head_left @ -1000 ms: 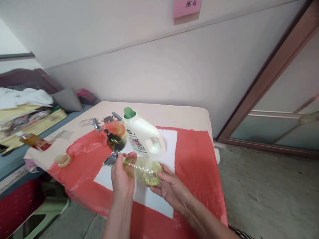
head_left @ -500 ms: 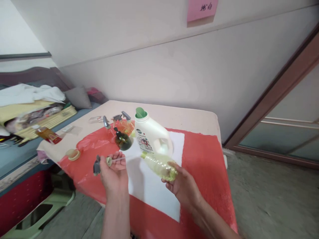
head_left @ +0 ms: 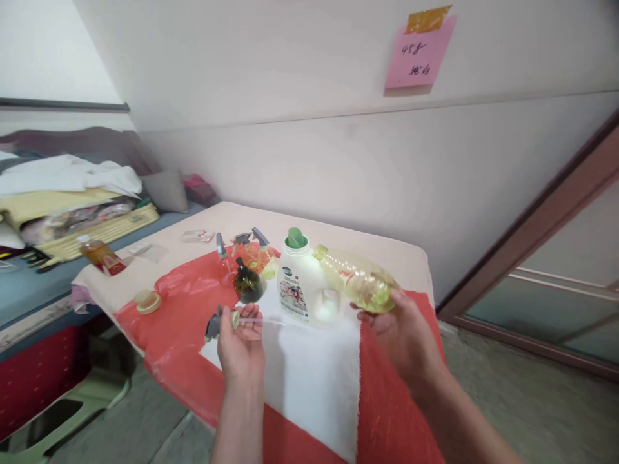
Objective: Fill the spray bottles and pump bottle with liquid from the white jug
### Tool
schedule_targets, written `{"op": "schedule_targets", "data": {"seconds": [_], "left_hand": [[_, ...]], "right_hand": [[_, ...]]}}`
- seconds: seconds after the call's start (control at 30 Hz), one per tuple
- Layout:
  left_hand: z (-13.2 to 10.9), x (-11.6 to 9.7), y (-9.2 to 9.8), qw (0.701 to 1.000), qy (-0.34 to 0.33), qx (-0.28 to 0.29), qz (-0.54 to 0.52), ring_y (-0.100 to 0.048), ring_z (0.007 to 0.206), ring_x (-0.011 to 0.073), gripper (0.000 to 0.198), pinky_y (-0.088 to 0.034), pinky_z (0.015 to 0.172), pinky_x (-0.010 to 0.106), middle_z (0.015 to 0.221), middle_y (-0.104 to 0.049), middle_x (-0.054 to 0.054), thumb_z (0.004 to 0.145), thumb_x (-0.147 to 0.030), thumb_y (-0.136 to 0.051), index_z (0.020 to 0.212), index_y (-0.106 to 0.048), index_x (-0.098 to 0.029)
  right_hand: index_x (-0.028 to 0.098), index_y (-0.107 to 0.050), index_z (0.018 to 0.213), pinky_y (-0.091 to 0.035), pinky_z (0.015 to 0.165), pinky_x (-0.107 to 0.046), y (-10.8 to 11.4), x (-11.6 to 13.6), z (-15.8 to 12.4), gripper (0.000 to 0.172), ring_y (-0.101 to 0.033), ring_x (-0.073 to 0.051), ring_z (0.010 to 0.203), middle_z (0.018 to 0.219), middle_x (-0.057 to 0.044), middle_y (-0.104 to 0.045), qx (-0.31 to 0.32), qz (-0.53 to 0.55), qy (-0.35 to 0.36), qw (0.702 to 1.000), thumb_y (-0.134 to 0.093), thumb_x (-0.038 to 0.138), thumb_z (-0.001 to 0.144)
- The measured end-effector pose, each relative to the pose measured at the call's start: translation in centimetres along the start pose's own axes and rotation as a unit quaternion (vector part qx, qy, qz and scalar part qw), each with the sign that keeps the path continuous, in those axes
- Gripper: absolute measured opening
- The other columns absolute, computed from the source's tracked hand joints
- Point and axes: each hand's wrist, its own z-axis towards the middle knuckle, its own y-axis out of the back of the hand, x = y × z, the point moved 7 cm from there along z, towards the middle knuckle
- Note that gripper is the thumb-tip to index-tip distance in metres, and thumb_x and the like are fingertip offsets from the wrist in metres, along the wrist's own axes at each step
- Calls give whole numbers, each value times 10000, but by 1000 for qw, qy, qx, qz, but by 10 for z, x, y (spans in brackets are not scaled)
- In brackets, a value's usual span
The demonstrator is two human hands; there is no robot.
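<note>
My left hand (head_left: 240, 339) is closed round a grey spray trigger head (head_left: 215, 323), whose thin clear dip tube sticks out to the right above the white cloth (head_left: 309, 374). My right hand (head_left: 403, 325) grips the base of a clear yellow-green bottle (head_left: 355, 278), held tilted with its open neck pointing left towards the white detergent jug (head_left: 302, 283). The jug, with a green spout, stands on the white cloth. Just left of it stand a dark green round bottle (head_left: 247, 283) and an orange spray bottle (head_left: 254, 254).
A red plastic sheet (head_left: 178, 303) covers the front of the beige table (head_left: 338, 235). A round lid (head_left: 147, 300) and a small amber bottle (head_left: 100, 254) lie at the left. A bed with piled bedding (head_left: 68, 193) is further left; a green stool (head_left: 72, 419) sits below.
The trigger head came out of the yellow-green bottle and stayed in my left hand. My right hand lifted the bottle up and to the right, beside the jug.
</note>
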Motion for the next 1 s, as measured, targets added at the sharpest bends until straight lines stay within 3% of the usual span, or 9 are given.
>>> {"op": "schedule_targets", "data": {"seconds": [0.17, 0.4, 0.7, 1.0], "left_hand": [[2, -1, 1, 1000, 17, -7, -13, -638, 771, 132, 213, -510, 724, 233, 800, -631, 39, 870, -357, -602, 787, -549, -168], [4, 0, -1, 999, 31, -4, -27, -642, 766, 131, 203, -508, 736, 242, 789, -635, 34, 890, -352, -583, 806, -556, -170], [3, -2, 0, 998, 42, -7, -41, -646, 772, 136, 188, -504, 733, 246, 801, -642, 36, 879, -350, -604, 836, -564, -172], [4, -4, -1, 997, 50, -14, -55, -643, 756, 141, 211, -507, 700, 247, 791, -639, 44, 896, -354, -583, 816, -569, -159]], "right_hand": [[303, -554, 1186, -495, 694, -300, -29, 50, 43, 393, -607, -181, 910, 1112, -27, -626, 14, -207, 98, 973, -595, 452, 824], [314, -514, 1265, -478, 847, -448, -66, 93, 53, 553, -586, -226, 911, 1003, -33, -623, 36, -452, 172, 875, -651, 550, 784], [310, -476, 1291, -430, 886, -499, -123, 123, 68, 636, -566, -269, 997, 1070, -54, -597, 36, -487, 218, 845, -683, 563, 746], [251, -510, 1250, -414, 929, -488, -163, 120, 91, 620, -573, -250, 1016, 1057, -59, -618, 34, -438, 238, 866, -717, 496, 719]]}}
